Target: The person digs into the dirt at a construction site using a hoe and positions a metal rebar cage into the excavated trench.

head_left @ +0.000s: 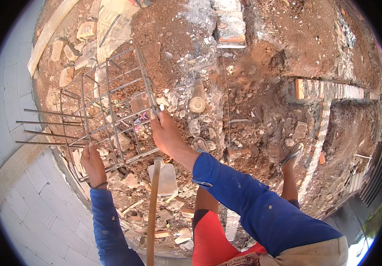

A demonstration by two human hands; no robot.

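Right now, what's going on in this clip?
A person in blue sleeves holds a steel rebar cage with both hands over a rubble-strewn dirt site. The left hand grips its lower edge, and the right hand grips a bar on its right side. A shovel stands just below the cage, its wooden handle running toward the person. A low brick wall runs at the right, and a pale block wall curves along the left.

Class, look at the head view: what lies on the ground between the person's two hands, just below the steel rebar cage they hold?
In the head view, between the left hand and right hand, under the rebar cage, stands a wooden-handled shovel on broken rubble.
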